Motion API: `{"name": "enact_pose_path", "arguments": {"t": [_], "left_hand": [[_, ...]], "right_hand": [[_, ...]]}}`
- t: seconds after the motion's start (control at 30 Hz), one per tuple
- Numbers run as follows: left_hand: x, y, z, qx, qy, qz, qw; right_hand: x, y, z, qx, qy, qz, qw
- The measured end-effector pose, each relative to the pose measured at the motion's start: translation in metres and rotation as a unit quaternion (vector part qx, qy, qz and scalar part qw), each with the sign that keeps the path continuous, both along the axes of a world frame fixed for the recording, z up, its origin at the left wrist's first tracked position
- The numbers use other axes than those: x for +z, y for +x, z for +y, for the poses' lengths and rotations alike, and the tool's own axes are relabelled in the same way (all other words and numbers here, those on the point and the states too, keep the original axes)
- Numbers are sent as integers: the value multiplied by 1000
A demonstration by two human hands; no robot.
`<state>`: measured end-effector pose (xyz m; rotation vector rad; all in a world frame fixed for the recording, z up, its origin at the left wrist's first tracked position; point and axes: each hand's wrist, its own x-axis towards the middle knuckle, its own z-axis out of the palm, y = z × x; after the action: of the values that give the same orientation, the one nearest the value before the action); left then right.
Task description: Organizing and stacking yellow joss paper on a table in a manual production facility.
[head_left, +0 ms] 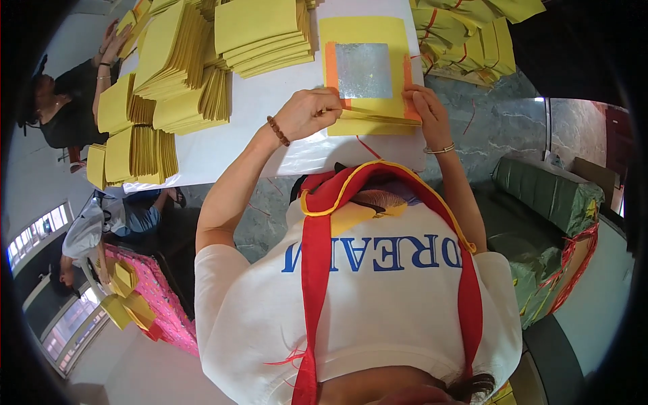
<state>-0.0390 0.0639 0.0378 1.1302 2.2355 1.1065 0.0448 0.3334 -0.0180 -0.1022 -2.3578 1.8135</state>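
Observation:
A yellow paper sheet (370,32) lies in front of me on the white-covered table, with a silver foil square (364,71) in its middle and an orange strip (331,67) along each side of the square. The sheet's near part looks bent up in a ridge below the foil. My left hand (312,113) is closed at the left end of this ridge, pinching the paper. At the right edge, my right hand (429,115) has its fingers curled on the paper beside the other orange strip; its fingertips are partly hidden.
Stacks of folded yellow paper (262,34) fill the table's left side. Red-tied yellow bundles (466,47) lie past its right edge. One person (71,101) is at the far left; another (88,233) handles yellow paper by a pink-covered table (165,297). Green wrapped packs (547,202) stand right.

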Motion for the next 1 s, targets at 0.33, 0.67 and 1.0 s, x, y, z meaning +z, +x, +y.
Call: {"name": "enact_pose_path", "arguments": {"t": [0.33, 0.67, 1.0], "left_hand": [[-7, -8, -5, 62, 22, -178, 982], [-7, -13, -6, 64, 39, -229, 971], [-22, -13, 3, 41, -128, 301, 944]], "right_hand": [[1, 3, 7, 51, -57, 10, 997], [-13, 1, 11, 54, 68, 9, 996], [-22, -6, 9, 29, -84, -29, 996]]}}
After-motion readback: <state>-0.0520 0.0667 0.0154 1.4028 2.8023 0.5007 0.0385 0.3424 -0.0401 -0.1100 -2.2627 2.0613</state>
